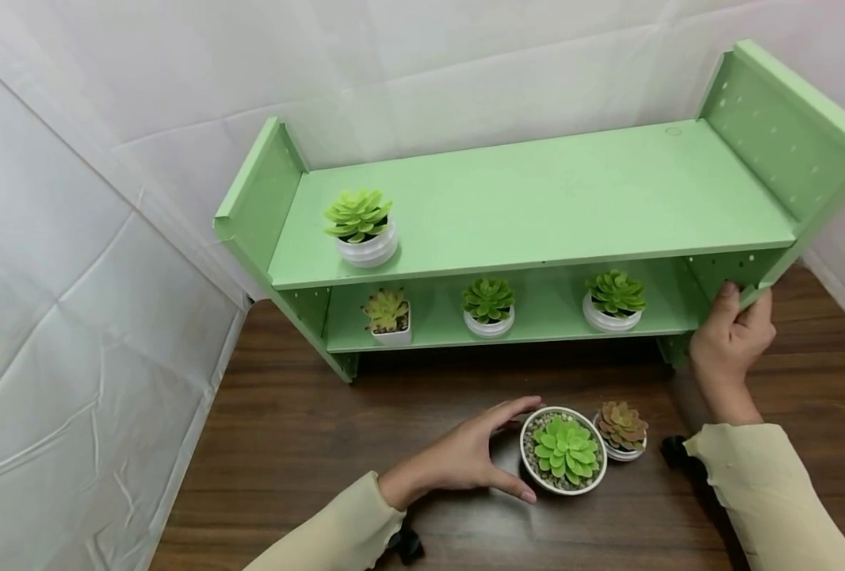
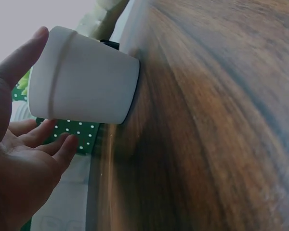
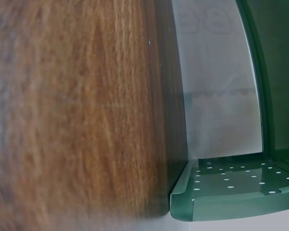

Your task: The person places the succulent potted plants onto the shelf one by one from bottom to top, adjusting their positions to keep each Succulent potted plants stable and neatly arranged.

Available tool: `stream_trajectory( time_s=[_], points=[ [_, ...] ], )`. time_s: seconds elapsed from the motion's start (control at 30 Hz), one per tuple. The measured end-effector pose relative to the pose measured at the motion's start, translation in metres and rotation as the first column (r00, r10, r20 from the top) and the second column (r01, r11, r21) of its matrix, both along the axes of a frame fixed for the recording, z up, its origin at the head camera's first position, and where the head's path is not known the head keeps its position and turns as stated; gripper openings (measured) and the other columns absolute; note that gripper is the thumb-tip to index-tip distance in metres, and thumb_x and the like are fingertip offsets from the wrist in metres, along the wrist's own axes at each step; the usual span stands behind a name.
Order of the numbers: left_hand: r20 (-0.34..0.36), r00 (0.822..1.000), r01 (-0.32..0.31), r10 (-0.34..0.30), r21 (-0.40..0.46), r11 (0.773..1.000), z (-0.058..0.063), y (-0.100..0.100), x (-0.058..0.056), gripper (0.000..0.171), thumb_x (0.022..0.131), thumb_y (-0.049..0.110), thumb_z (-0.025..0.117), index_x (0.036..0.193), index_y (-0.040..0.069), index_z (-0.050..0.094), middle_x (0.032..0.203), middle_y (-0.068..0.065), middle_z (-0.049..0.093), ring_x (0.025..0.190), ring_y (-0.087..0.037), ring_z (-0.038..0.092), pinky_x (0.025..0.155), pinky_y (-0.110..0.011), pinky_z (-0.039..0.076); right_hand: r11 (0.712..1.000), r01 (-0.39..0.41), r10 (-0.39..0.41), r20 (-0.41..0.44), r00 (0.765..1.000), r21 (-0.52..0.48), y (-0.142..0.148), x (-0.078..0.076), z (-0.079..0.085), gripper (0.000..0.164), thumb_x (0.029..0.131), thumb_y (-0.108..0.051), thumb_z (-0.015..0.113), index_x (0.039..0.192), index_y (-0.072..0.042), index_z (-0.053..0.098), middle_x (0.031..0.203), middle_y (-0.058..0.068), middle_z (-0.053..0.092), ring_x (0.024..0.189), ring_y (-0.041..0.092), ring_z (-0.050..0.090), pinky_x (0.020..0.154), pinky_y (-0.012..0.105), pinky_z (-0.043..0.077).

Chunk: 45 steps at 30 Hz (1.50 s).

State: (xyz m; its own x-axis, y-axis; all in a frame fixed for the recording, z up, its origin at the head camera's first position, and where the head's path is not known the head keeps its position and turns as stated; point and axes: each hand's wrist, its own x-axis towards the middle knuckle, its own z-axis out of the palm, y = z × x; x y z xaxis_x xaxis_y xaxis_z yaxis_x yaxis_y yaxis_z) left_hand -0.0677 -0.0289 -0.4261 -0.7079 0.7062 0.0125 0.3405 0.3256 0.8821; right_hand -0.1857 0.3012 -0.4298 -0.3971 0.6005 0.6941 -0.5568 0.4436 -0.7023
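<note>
My left hand is spread beside a white round pot with a bright green succulent set in pebbles. Thumb and fingers reach to either side of its rim without closing round it; whether they touch it I cannot tell. My right hand grips the front edge of the right side panel of a green two-tier shelf. Behind the bright green plant's pot, on the right, sits a small reddish-brown succulent in a white pot. In the right wrist view only the shelf's perforated panel shows, not the hand.
On the upper tier, a light green succulent stands at the left. The lower tier holds a square-potted succulent and two round-potted ones, a middle plant and a right plant. White sheeting hangs behind the shelf.
</note>
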Motion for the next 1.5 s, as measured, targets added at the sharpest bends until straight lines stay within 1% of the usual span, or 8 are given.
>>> stream_trajectory(
  time_s=[0.2, 0.43, 0.53, 0.77, 0.9, 1.1, 1.3, 1.5],
  points=[
    [-0.031, 1.000, -0.008, 0.007, -0.037, 0.999, -0.001, 0.004, 0.001, 0.102, 0.061, 0.044, 0.082, 0.143, 0.037, 0.023, 0.141, 0.014, 0.030, 0.127, -0.006, 0.029, 0.102, -0.031, 0.028, 1.000, 0.021, -0.022, 0.003, 1.000, 0.008, -0.003, 0.003, 0.005, 0.021, 0.092, -0.005, 0.048, 0.104, -0.004, 0.065, 0.061, -0.009, 0.045, 0.058, 0.001, 0.042, 0.061, 0.015, 0.032],
    [0.005, 1.000, -0.029, 0.029, -0.044, 0.999, -0.005, 0.010, 0.002, 0.104, 0.060, 0.044, 0.082, 0.143, 0.039, 0.020, 0.143, 0.013, 0.028, 0.129, -0.007, 0.026, 0.103, -0.032, 0.026, 1.000, 0.010, -0.010, -0.002, 1.000, 0.006, -0.007, 0.006, 0.009, 0.018, 0.092, -0.003, 0.048, 0.098, 0.000, 0.064, 0.061, -0.008, 0.044, 0.056, 0.000, 0.040, 0.059, 0.015, 0.030],
    [0.009, 0.999, -0.030, 0.031, -0.035, 0.999, -0.006, 0.013, 0.001, 0.105, 0.060, 0.044, 0.082, 0.142, 0.042, 0.017, 0.143, 0.012, 0.028, 0.128, -0.008, 0.026, 0.103, -0.033, 0.027, 1.000, 0.008, -0.008, -0.004, 1.000, 0.016, -0.004, 0.003, 0.005, 0.019, 0.092, -0.004, 0.048, 0.100, -0.002, 0.064, 0.060, -0.007, 0.044, 0.056, 0.001, 0.041, 0.059, 0.015, 0.030],
    [0.015, 1.000, -0.023, 0.024, -0.046, 0.999, -0.004, 0.015, 0.000, 0.106, 0.059, 0.043, 0.083, 0.142, 0.043, 0.016, 0.142, 0.011, 0.028, 0.128, -0.008, 0.027, 0.102, -0.033, 0.028, 1.000, 0.004, -0.004, 0.004, 1.000, 0.027, 0.001, 0.002, 0.000, 0.020, 0.092, -0.005, 0.048, 0.103, -0.003, 0.064, 0.060, -0.006, 0.044, 0.056, 0.002, 0.041, 0.059, 0.016, 0.031],
    [0.019, 1.000, -0.019, 0.020, -0.040, 0.999, -0.004, 0.016, 0.000, 0.106, 0.059, 0.042, 0.083, 0.142, 0.042, 0.018, 0.141, 0.011, 0.030, 0.127, -0.008, 0.029, 0.102, -0.032, 0.028, 0.999, 0.004, -0.004, 0.005, 1.000, 0.037, 0.001, 0.002, 0.000, 0.022, 0.092, -0.004, 0.047, 0.106, -0.004, 0.064, 0.060, -0.006, 0.044, 0.056, 0.002, 0.042, 0.059, 0.016, 0.031],
    [0.031, 0.999, -0.026, 0.026, 0.000, 1.000, -0.008, 0.018, 0.001, 0.105, 0.058, 0.036, 0.086, 0.142, 0.038, 0.023, 0.137, 0.011, 0.037, 0.123, -0.007, 0.035, 0.101, -0.031, 0.029, 0.999, -0.017, 0.017, 0.005, 1.000, 0.035, -0.001, 0.004, 0.000, 0.018, 0.093, -0.005, 0.048, 0.101, 0.000, 0.063, 0.059, -0.005, 0.042, 0.054, 0.001, 0.038, 0.058, 0.016, 0.029],
    [0.029, 0.999, -0.032, 0.031, 0.017, 0.999, -0.011, 0.019, 0.000, 0.104, 0.057, 0.034, 0.087, 0.141, 0.035, 0.026, 0.134, 0.011, 0.040, 0.121, -0.007, 0.037, 0.100, -0.030, 0.029, 0.999, -0.032, 0.032, -0.005, 0.999, 0.030, -0.008, 0.011, 0.009, 0.019, 0.093, -0.005, 0.048, 0.102, 0.002, 0.063, 0.059, -0.008, 0.041, 0.055, 0.000, 0.040, 0.059, 0.016, 0.030],
    [0.014, 0.999, -0.042, 0.041, 0.023, 0.999, -0.011, 0.020, -0.001, 0.103, 0.056, 0.034, 0.087, 0.140, 0.034, 0.029, 0.131, 0.012, 0.042, 0.119, -0.006, 0.039, 0.099, -0.029, 0.031, 0.999, -0.037, 0.038, -0.012, 0.999, 0.031, -0.014, 0.016, 0.019, 0.019, 0.093, -0.005, 0.048, 0.102, 0.002, 0.063, 0.061, -0.008, 0.043, 0.059, 0.002, 0.044, 0.062, 0.015, 0.033]
  ],
)
